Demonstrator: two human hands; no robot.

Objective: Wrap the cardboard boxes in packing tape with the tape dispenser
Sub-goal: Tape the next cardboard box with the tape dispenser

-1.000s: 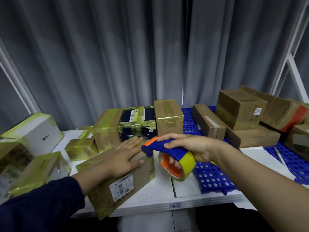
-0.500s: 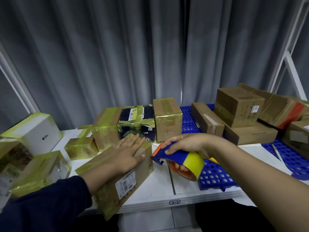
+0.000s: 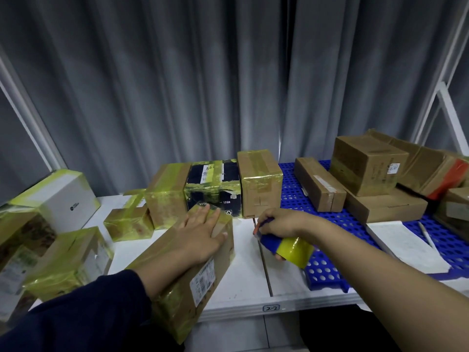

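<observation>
A long cardboard box [image 3: 203,283] partly covered in yellowish tape lies diagonally on the white table [image 3: 243,280], its near end over the front edge. My left hand [image 3: 201,237] rests flat on its top, fingers spread. To the right of the box, my right hand [image 3: 279,222] grips a blue and orange tape dispenser [image 3: 271,241] with a roll of yellow tape [image 3: 294,250]. The dispenser hangs just above the table, a short gap away from the box.
Several taped boxes [image 3: 213,189] stand in a row at the back and at the left [image 3: 66,262]. Plain brown boxes [image 3: 365,166] are stacked on a blue perforated pallet [image 3: 330,273] at the right, beside a white sheet [image 3: 403,245] and a pen [image 3: 426,236].
My right hand has drawn the dispenser away from the box's end, to the right and lower. My left hand stays flat on the box.
</observation>
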